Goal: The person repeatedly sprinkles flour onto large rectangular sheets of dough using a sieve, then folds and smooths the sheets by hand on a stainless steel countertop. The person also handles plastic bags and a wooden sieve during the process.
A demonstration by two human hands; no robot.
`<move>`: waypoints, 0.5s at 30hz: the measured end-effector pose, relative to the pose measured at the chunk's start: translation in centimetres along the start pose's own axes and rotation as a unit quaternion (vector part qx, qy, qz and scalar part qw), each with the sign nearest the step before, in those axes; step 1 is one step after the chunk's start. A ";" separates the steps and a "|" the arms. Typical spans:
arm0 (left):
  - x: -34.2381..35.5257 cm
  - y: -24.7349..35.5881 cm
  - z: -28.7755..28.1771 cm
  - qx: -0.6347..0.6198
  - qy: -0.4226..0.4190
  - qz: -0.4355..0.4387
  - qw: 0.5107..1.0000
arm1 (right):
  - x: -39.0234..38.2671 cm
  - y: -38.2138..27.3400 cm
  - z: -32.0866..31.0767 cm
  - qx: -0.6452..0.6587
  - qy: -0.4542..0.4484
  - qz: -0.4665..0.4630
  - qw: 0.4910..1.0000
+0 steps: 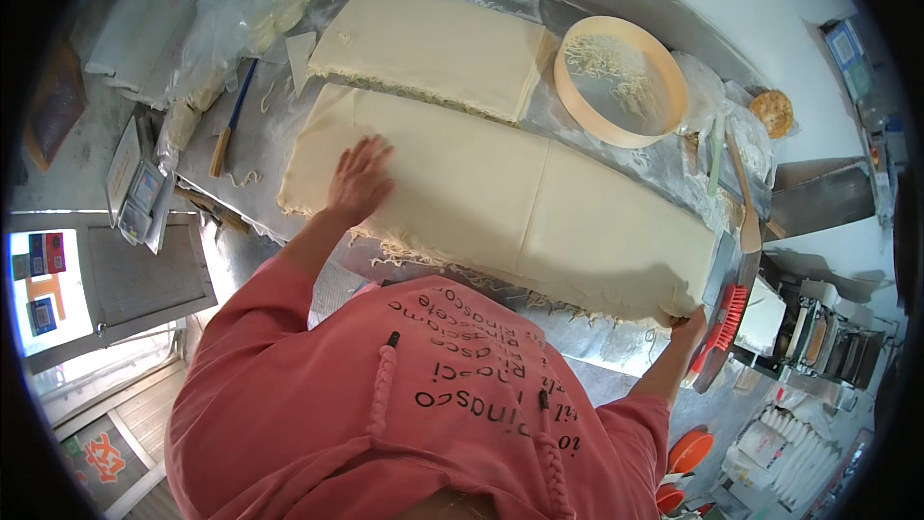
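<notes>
A long, cream-coloured dough sheet (pixel 462 188) lies across the metal worktable, with a crease running over it and ragged strands along its near edge. My left hand (pixel 361 183) rests palm down near its left end, fingers stretched out and slightly blurred at the tips. At the sheet's near right corner, my right hand (pixel 686 329) is closed on the edge; its fingers are partly hidden. Behind this sheet lies a second, shorter dough sheet (pixel 433 43), also with a frayed near edge.
A round wooden-rimmed sieve (pixel 568 87) holding dough shreds stands at the back right. Near the right edge are a red brush (pixel 729 318) and a wooden spatula (pixel 750 221). A blue-and-wood handled tool (pixel 231 120) and plastic bags (pixel 226 39) lie at the left.
</notes>
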State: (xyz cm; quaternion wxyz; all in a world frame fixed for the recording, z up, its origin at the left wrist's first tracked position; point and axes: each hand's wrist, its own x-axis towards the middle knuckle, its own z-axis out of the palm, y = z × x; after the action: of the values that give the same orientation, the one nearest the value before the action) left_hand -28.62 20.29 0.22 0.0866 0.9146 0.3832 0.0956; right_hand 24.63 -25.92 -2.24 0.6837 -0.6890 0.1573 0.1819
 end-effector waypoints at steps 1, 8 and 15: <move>1.3 0.2 0.3 0.024 0.002 -0.016 1.000 | 0.3 0.1 0.1 -0.076 0.044 -0.054 0.995; 7.3 -9.9 2.2 0.128 -0.005 -0.311 0.942 | -1.0 -0.7 -0.3 -0.220 0.153 -0.123 0.955; 9.1 -2.3 7.0 0.108 0.101 0.064 0.987 | -0.4 1.3 -1.8 -0.328 0.169 -0.184 0.911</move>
State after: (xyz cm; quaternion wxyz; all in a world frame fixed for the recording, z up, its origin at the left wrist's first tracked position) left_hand -22.24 27.80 -6.14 -0.0577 0.9268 0.3391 0.1508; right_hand 23.68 -27.80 -3.21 0.4035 -0.9118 0.0722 -0.0251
